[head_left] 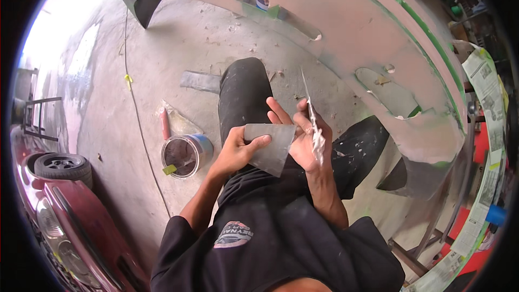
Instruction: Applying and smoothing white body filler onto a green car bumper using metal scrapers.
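My left hand [243, 148] grips a flat grey spreader plate [270, 148], thumb across its face and fingers behind. My right hand [309, 143] is closed on a thin spreader [307, 89] turned edge-on, two of its fingers stretched out to the left. Pale, wet putty [318, 139] clings along the lower part of that spreader, beside the palm. The grey plate's right corner lies close to my right hand; whether they touch I cannot tell. Both hands are above my lap. Beyond them stretches a large bumper [346, 19], coated in dull pink with green edges.
Left of my knee stands an open can [203, 148] with a yellow-green piece on its rim. A pink tube [165, 124] and clear plastic bag [183, 120] lie beside it. A grey strip [200, 81] rests on the floor. A maroon car front [92, 227] and wheel [62, 166] are at left.
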The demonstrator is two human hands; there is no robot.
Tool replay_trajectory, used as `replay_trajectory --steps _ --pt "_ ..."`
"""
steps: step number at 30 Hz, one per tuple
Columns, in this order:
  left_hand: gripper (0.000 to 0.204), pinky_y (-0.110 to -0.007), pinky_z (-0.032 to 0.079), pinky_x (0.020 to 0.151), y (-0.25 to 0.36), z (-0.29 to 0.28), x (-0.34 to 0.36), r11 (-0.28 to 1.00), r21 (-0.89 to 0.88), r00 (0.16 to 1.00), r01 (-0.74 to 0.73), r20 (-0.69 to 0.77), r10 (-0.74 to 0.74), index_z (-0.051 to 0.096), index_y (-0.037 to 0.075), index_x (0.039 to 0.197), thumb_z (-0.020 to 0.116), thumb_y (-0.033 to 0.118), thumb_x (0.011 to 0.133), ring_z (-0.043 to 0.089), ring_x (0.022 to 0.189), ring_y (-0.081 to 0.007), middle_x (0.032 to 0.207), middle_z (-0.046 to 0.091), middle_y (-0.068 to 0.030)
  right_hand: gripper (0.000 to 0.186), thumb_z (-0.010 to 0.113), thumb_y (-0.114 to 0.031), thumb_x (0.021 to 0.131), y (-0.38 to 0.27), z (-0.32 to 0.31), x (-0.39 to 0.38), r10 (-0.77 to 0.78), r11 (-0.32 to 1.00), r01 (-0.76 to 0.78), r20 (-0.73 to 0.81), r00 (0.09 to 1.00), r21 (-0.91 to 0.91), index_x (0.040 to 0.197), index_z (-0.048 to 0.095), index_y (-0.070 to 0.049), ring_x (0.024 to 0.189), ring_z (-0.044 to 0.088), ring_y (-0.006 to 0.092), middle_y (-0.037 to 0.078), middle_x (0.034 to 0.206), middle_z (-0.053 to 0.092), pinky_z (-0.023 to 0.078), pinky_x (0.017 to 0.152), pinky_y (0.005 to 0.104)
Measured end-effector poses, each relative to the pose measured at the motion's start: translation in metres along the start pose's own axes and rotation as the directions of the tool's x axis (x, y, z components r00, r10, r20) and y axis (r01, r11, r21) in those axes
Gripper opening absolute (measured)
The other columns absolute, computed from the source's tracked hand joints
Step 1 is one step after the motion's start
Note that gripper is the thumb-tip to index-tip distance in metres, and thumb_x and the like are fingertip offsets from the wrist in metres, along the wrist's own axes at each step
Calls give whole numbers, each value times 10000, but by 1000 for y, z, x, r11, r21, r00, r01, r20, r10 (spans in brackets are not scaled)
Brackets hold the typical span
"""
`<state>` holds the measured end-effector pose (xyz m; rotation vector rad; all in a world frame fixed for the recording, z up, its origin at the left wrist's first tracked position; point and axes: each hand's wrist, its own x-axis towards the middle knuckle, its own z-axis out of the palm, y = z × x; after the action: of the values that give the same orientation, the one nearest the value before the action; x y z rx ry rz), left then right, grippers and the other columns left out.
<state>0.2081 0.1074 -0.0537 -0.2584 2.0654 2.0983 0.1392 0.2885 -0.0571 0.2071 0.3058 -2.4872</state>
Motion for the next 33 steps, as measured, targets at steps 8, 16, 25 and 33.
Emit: replay_trajectory --steps 8,16,25,33 --pt "161 -294 448 557 3 -49 -1 927 373 996 -22 87 -12 667 -12 960 670 126 877 527 625 -82 712 646 -41 321 394 -258 1036 -6 -15 -19 58 973 -85 130 990 216 1140 584 -22 771 638 288 53 667 530 537 672 343" --pt "352 -239 469 791 49 -27 36 986 -109 957 -126 -274 92 575 -75 1128 677 150 876 587 873 -93 984 646 -54 291 390 -269 1036 -29 -23 -32 11 996 -17 76 997 87 1093 575 -52 548 469 175 31 627 445 377 482 277" --pt "258 -274 485 709 101 -24 115 943 103 934 -317 -138 330 646 -65 1007 651 154 870 600 763 -102 848 678 -63 285 389 -227 1032 -19 -29 -44 -45 999 48 -191 981 11 1134 572 -34 511 424 135 27 595 458 328 457 258" --pt "314 -294 511 689 126 -22 120 925 277 959 -261 -31 280 634 -77 1051 666 166 854 651 746 -160 897 693 -121 252 412 -228 1027 -31 -36 -49 -40 999 43 -177 983 16 1082 577 -46 509 399 129 17 579 430 304 439 252"
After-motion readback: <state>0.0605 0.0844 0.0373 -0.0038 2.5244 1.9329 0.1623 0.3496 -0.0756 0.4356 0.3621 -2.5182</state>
